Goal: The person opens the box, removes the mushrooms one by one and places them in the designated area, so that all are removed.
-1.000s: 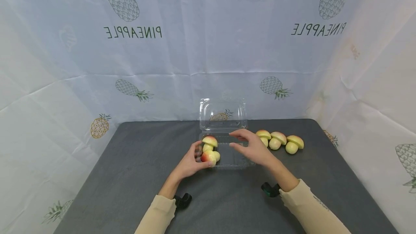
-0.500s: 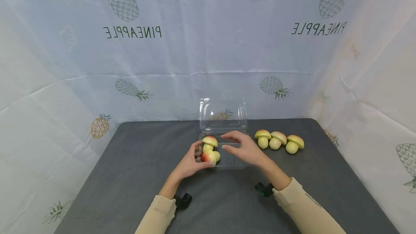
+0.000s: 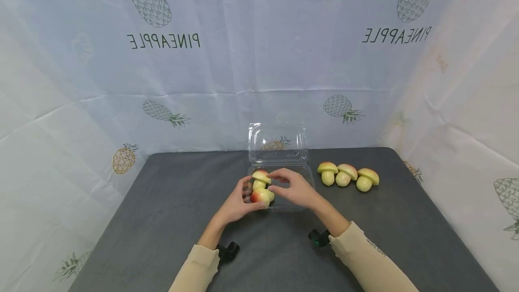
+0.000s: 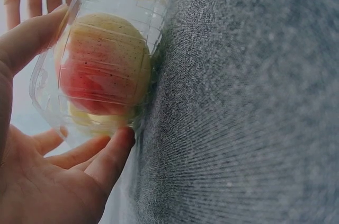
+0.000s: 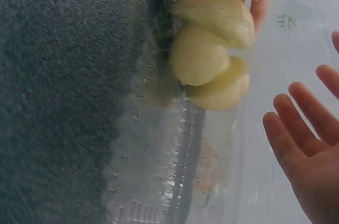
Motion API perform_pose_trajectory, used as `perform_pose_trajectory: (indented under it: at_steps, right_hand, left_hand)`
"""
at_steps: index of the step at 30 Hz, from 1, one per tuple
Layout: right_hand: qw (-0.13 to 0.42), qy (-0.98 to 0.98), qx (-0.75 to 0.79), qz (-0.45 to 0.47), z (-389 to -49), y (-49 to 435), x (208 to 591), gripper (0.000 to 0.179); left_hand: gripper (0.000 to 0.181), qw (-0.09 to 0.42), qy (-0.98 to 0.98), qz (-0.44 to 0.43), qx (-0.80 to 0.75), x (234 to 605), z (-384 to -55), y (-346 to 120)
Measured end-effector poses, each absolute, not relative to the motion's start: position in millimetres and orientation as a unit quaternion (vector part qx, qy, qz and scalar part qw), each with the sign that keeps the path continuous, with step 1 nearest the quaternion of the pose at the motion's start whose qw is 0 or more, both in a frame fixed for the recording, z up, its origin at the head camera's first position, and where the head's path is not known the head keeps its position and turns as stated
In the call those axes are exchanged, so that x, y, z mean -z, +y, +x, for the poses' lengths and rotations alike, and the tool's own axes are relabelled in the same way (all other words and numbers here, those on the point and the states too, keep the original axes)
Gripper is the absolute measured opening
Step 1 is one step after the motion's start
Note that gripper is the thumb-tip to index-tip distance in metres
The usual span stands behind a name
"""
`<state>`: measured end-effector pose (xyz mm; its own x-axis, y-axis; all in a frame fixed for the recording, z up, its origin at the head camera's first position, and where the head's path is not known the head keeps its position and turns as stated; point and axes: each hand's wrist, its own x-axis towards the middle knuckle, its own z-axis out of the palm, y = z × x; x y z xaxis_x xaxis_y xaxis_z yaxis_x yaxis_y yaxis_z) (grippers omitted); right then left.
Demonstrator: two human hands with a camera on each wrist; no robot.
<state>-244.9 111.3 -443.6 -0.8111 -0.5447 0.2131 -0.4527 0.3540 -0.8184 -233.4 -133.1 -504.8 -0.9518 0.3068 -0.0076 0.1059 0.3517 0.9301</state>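
A clear plastic clamshell container point(image 3: 298, 145) stands on the table with its lid raised. Inside its left end lie two mushroom-shaped pieces, yellow with red-blushed caps: a rear mushroom point(image 3: 259, 176) and a front mushroom point(image 3: 259, 196). The left hand point(image 3: 235, 203) grips the container's left end, thumb at the near rim and fingers at the outer side. Through the plastic, a red-and-yellow cap point(image 4: 103, 70) shows in the left wrist view. Over the container, near both mushrooms, hovers the right hand point(image 3: 298, 189), fingers extended, thumb apart, holding nothing; contact with the mushrooms cannot be told.
Three more mushrooms sit in a row right of the container: a left one point(image 3: 327, 173), a middle one point(image 3: 346, 175) and a right one point(image 3: 367, 180). Behind the dark grey table point(image 3: 162, 220) hangs a pale pineapple-print cloth point(image 3: 227, 57).
Moving leftward across the container, the right hand has come close to the two mushrooms inside and uncovered the leftmost mushroom outside. The left hand keeps its hold in place.
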Motion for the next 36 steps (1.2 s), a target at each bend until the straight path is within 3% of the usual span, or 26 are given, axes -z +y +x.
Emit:
perform_pose_trajectory:
  at_steps: [36]
  right_hand:
    - [0.145,0.818,0.466,-0.305,-267,96,476,0.046]
  left_hand:
    - [0.096,0.099,0.806,0.128,-0.569,502,-232,-133]
